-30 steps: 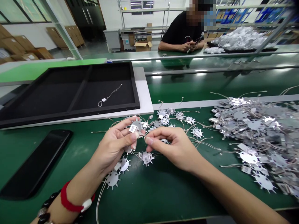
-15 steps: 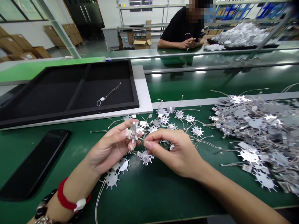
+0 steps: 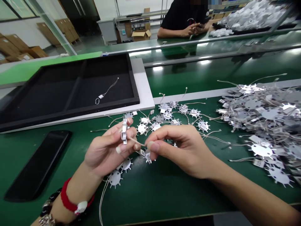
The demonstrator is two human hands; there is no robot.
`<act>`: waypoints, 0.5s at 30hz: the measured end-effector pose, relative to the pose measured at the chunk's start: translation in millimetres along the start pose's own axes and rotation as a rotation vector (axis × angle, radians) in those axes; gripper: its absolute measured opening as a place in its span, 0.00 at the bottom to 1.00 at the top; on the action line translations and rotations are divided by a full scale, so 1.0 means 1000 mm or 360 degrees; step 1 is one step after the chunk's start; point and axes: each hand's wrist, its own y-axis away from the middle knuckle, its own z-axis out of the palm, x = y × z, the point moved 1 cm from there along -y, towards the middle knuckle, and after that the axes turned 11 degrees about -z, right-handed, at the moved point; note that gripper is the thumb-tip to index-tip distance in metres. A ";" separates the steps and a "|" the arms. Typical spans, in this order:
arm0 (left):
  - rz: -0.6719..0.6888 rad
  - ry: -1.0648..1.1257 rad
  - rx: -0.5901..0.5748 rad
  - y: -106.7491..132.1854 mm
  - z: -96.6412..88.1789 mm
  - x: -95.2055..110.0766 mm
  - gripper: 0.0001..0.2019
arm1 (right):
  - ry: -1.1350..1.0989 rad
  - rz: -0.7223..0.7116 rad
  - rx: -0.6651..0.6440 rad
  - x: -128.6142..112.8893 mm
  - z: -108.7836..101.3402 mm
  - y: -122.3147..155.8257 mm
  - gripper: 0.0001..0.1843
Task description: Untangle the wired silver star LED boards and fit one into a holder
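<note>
My left hand (image 3: 107,150) pinches a small silver spiked tag (image 3: 124,131), held edge-on above the green table. A thin beige string (image 3: 138,143) runs from that tag to my right hand (image 3: 181,147), whose thumb and forefinger are pinched shut on it. Under and behind my hands lie several more spiked tags with strings (image 3: 164,117). One tag (image 3: 147,155) lies right below my right thumb.
A big heap of the same tags (image 3: 263,113) fills the right. A black tray (image 3: 58,86) with one stringed label (image 3: 101,96) sits at the back left. A black phone (image 3: 39,163) lies at the left. Across the belt a person (image 3: 185,22) sits handling something.
My left hand has turned the tag from face-up to edge-on. The right hand has drawn the string a little to the right. The view has tilted down.
</note>
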 end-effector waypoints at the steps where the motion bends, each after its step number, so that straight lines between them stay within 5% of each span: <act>1: -0.0003 0.0020 0.0000 0.000 0.000 0.000 0.10 | -0.0050 0.0029 0.0005 -0.001 0.000 0.000 0.06; 7: -0.0021 -0.0004 0.0066 -0.002 0.000 -0.001 0.10 | -0.0377 0.0169 0.0076 -0.003 -0.001 0.003 0.04; 15: 0.0195 -0.0242 0.0386 -0.009 -0.004 -0.001 0.13 | -0.0384 0.0192 0.0297 -0.002 -0.008 -0.001 0.04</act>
